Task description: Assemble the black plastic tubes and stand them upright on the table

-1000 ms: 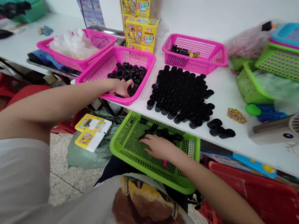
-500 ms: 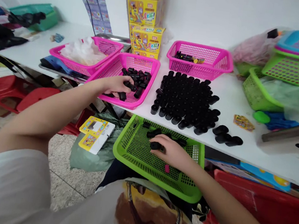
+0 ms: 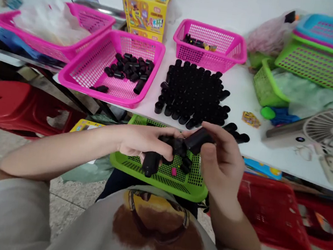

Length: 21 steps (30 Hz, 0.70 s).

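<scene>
Hands (image 3: 136, 139) (image 3: 223, 167) now raised together above green basket (image 3: 162, 187), curled round black cylinders (image 3: 198, 140), right one's long axis aslant leftward.

shown with left forearm (image 3: 74, 146) laid across from the left, left hand (image 3: 143, 141) gripping, back upward, left thumb (image 3: 163, 150) folded over; also with right forearm (image 3: 235, 217) angled steeply upward, right hand (image 3: 224, 165) palm inward, pinching between right thumb (image 3: 209, 160) and forefinger (image 3: 218, 131).

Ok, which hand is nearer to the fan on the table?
Right. Your right hand, holding a black cylinder, is left of the fan and nearer you; your left hand, holding black pieces, is farther left.
</scene>
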Tool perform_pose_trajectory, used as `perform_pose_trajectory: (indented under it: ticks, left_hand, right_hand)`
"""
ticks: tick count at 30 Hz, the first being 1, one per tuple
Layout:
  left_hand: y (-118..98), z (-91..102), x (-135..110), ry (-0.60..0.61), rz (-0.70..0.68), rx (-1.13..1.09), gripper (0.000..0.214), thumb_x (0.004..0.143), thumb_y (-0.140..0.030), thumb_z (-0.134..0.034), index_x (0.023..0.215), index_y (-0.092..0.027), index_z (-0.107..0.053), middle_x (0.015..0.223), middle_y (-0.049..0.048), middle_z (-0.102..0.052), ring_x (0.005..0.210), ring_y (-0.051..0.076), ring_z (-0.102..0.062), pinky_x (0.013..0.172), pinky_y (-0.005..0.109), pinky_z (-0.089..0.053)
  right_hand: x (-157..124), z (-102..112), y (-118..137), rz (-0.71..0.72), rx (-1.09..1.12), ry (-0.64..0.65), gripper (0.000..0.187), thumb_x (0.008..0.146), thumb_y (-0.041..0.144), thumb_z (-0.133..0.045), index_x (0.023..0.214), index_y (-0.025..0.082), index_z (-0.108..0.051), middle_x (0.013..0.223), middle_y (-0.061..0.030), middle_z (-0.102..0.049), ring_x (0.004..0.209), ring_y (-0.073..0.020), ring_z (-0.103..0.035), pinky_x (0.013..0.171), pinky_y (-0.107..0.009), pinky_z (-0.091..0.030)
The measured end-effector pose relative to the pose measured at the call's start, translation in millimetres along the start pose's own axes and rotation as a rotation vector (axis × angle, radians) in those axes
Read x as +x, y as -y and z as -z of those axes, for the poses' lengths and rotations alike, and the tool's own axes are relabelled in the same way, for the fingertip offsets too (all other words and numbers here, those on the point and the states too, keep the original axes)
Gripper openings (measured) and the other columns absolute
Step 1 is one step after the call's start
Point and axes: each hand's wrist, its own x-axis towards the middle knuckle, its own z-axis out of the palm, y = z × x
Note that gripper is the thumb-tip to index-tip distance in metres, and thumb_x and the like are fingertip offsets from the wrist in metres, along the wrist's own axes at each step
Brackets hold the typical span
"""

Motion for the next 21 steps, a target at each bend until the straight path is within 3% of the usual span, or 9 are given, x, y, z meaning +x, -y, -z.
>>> perform_pose_trajectory:
  ticks: [4,9,12,17,21]
  left_hand:
    - [23.7,-1.6,25.3,0.061,0.095,-0.115,0.056,0.071,-0.021,-0.080,0.122,-0.024,-0.058,0.074,-0.0067,-0.062,0.047,0.008,-0.058,0.039,0.013,-0.040]
    - [41.5,-2.8,40.2,0.105,0.138,-0.170,0.060,0.071,-0.020,-0.080,0.127,-0.024,-0.058,0.071,-0.0061,-0.065,0.046,0.009,-0.057,0.037,0.013,-0.033]
    - [45.8,-4.0,45.5,0.098,0.159,-0.183,0.057,0.072,-0.021,-0.080,0.125,-0.025,-0.060,0.071,-0.0063,-0.065,0.043,0.008,-0.054,0.036,0.013,-0.033]
    - [52.6,-3.9,52.2,0.057,0.210,-0.254,0.064,0.070,-0.016,-0.081,0.130,-0.026,-0.058,0.074,-0.0065,-0.064,0.047,0.008,-0.057,0.041,0.013,-0.042]
    - [71.6,-10.4,56.2,0.119,0.328,-0.402,0.067,0.065,-0.009,-0.078,0.127,-0.026,-0.057,0.074,-0.0066,-0.060,0.047,0.005,-0.052,0.039,0.008,-0.024]
  right_hand:
    - [-13.2,15.6,-10.7,-0.065,-0.134,0.004,0.028,0.106,0.041,-0.068,0.133,0.033,-0.074,0.110,-0.0026,-0.078,0.082,-0.0159,-0.075,0.070,-0.028,-0.064]
    - [-28.5,26.9,-21.4,-0.111,-0.308,0.047,0.029,0.102,0.035,-0.074,0.131,0.038,-0.078,0.109,-0.0003,-0.080,0.078,-0.0140,-0.072,0.061,-0.024,-0.060]
    - [-31.4,27.2,-26.5,-0.067,-0.370,0.050,0.033,0.102,0.029,-0.074,0.133,0.038,-0.077,0.114,-0.0009,-0.080,0.087,-0.0157,-0.075,0.069,-0.026,-0.064]
    - [-31.3,27.2,-32.0,0.074,-0.419,0.270,0.031,0.101,0.026,-0.075,0.131,0.033,-0.078,0.123,-0.0042,-0.078,0.108,-0.0205,-0.077,0.097,-0.034,-0.067]
    - [-40.0,35.0,-40.1,-0.098,-0.374,0.442,0.041,0.095,0.036,-0.083,0.134,0.029,-0.075,0.126,-0.0066,-0.078,0.114,-0.0229,-0.077,0.102,-0.036,-0.065]
